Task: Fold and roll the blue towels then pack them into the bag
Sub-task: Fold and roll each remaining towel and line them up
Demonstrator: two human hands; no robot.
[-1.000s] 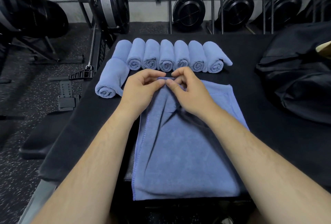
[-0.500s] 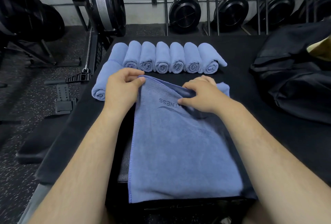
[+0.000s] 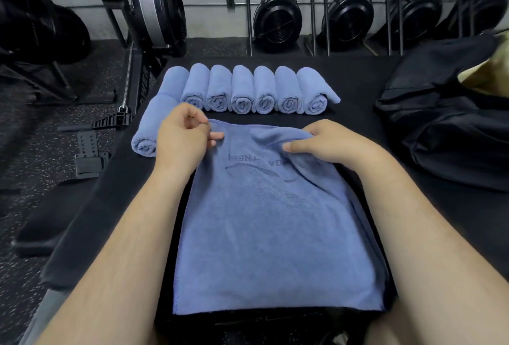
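A blue towel lies flat on the black table, folded lengthwise, with dark lettering near its far end. My left hand pinches the towel's far left corner. My right hand grips the far right part of the same edge, where the cloth bunches under the thumb. Several rolled blue towels lie in a row just beyond my hands. One more rolled towel lies to the left, partly hidden by my left hand. The black bag slumps at the right of the table.
The black table ends at the left, with speckled gym floor below. A rowing machine flywheel stands at the far left, its handle and chain near the table edge. Black fan units line the back wall.
My hands have spread apart along the towel's far edge, from pinching together at the middle to holding its left and right ends. The folded layer now lies flatter, showing more lettering.
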